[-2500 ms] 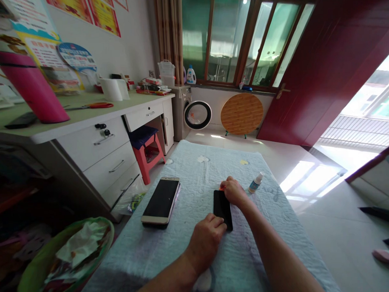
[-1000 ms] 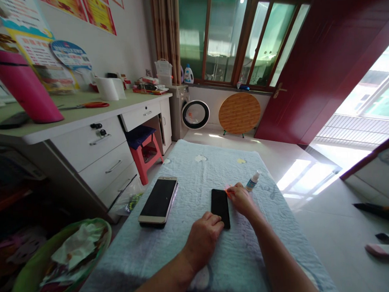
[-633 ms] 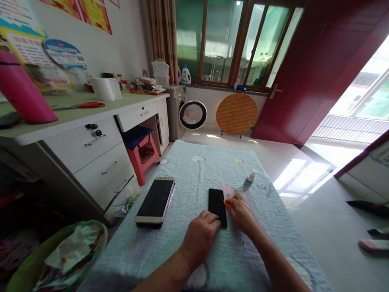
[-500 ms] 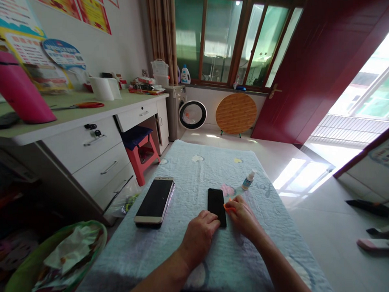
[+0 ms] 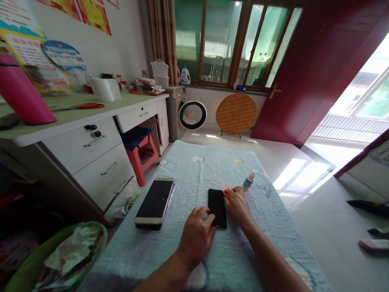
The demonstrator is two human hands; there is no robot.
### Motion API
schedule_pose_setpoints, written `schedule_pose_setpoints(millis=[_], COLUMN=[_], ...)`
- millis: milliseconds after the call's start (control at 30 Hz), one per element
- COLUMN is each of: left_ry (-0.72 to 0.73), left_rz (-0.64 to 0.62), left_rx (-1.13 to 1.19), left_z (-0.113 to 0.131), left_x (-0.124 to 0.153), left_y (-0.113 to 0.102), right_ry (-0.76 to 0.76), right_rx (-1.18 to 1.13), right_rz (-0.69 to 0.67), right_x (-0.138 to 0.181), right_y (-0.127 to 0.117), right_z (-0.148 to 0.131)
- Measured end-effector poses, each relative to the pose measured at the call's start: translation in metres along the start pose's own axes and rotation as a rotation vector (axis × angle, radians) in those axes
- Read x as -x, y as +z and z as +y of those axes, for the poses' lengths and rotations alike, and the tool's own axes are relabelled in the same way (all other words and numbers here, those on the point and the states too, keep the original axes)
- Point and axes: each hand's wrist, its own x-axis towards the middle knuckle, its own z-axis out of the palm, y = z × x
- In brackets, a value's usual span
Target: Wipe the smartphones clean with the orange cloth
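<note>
Centrally, black phone [image 5: 217,207] lies on cloth-covered desk [image 5: 195,171]; left hand [image 5: 197,232] flat, open, pressing it; right hand [image 5: 237,205] pinches orange tool [image 5: 226,192] at its edge. Spray bottle [image 5: 248,180] just beyond, gold phone [image 5: 154,202] left.

Gold phone [image 5: 154,201], spray bottle [image 5: 248,180] on blue cloth [image 5: 214,162] — red stool [image 5: 140,150] beyond.

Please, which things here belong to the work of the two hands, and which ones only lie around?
In use:
- black phone, touched by the left hand
- orange tool, pinched in the right hand

Lying about:
- gold phone
- spray bottle
- green basket
- red stool
</note>
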Motion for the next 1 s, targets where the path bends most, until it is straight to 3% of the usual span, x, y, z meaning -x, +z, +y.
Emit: schedule_pose_setpoints(millis=[433,1000], left_ry=[-0.066,-0.049], left_rz=[-0.060,-0.049], left_rx=[-0.002,-0.037], left_z=[0.000,-0.001], left_x=[-0.003,-0.001], left_y=[-0.004,-0.002], right_ry=[-0.005,-0.050], right_rx=[-0.154,-0.290], right_rz=[-0.094,-0.209], right_x=[0.024,0.083], right_y=[-0.001,-0.029], right_z=[0.010,-0.002])
